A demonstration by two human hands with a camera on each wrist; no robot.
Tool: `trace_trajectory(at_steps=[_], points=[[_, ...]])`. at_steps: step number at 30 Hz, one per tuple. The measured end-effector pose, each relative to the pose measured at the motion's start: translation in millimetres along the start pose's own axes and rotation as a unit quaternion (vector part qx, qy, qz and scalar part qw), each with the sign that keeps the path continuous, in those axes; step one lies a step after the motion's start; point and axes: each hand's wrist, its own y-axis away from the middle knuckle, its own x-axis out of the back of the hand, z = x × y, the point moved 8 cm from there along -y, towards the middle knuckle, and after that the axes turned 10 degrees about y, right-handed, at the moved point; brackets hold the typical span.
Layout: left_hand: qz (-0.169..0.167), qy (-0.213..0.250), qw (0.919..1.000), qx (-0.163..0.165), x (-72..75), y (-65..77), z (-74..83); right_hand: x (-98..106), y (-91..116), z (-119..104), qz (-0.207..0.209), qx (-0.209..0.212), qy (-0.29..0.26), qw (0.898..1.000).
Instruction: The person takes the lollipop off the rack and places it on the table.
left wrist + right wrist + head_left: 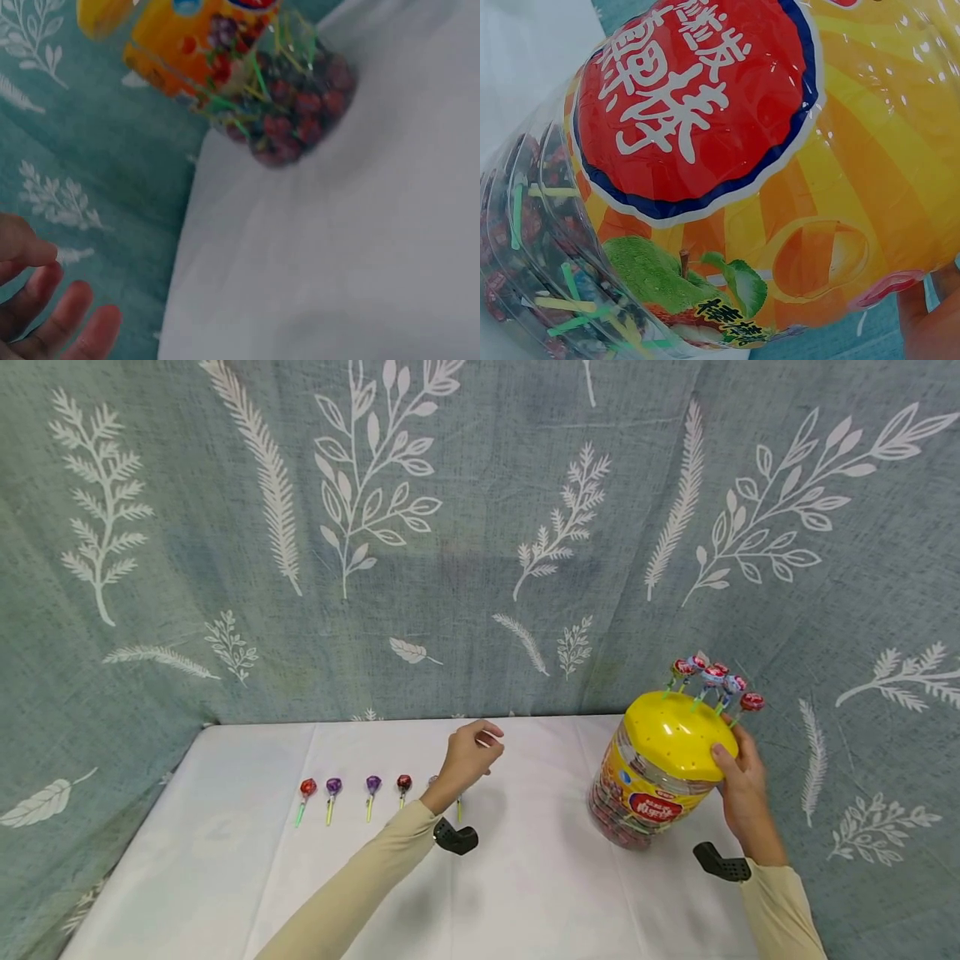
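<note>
A clear plastic lollipop jar (655, 806) with a printed yellow and red label stands at the right of the table. Its domed yellow lid (667, 731) carries several wrapped lollipops (714, 675), stuck upright by their sticks along the far and right edge. My right hand (742, 777) grips the lid's right side, the thumb lying on top. More candies (562, 247) show through the jar's lower wall in the right wrist view. Left of the jar, my left hand (474, 752) hovers over the table with loosely bent fingers (64, 322) and nothing between them.
A row of lollipops lies on the white-covered table (525, 893): a red one (308, 787), a purple one (333, 787), and several more to the right, partly hidden by my left forearm. Behind the table hangs a grey-green leaf-patterned cloth (465, 527).
</note>
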Motion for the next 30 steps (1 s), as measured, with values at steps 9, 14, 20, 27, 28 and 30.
trace_trajectory(at_steps=[9, 14, 20, 27, 28, 30], points=[[-0.04, 0.046, 0.9975, -0.035, -31.0, -4.6, 51.5, 2, 1, 3, 0.004, -0.005, 0.004, 1.0], [-0.056, 0.061, 0.9952, -0.051, -43.8, -7.8, 71.5, 0, 0, 4, -0.004, -0.005, 0.002, 1.0], [-0.074, 0.088, 0.9912, -0.065, -60.7, -11.9, 91.4, 1, 0, 3, 0.0, -0.003, 0.003, 1.0], [-0.081, 0.111, 0.9859, -0.095, -84.2, -23.9, 117.6, 1, 1, 0, 0.001, 0.005, 0.002, 1.0], [-0.083, 0.111, 0.9852, -0.101, -87.1, -25.0, 121.2, 1, 1, 1, 0.001, 0.004, 0.003, 1.0], [-0.085, 0.112, 0.9839, -0.11, -93.0, -26.8, 127.6, 0, 1, 2, -0.002, 0.002, 0.006, 1.0]])
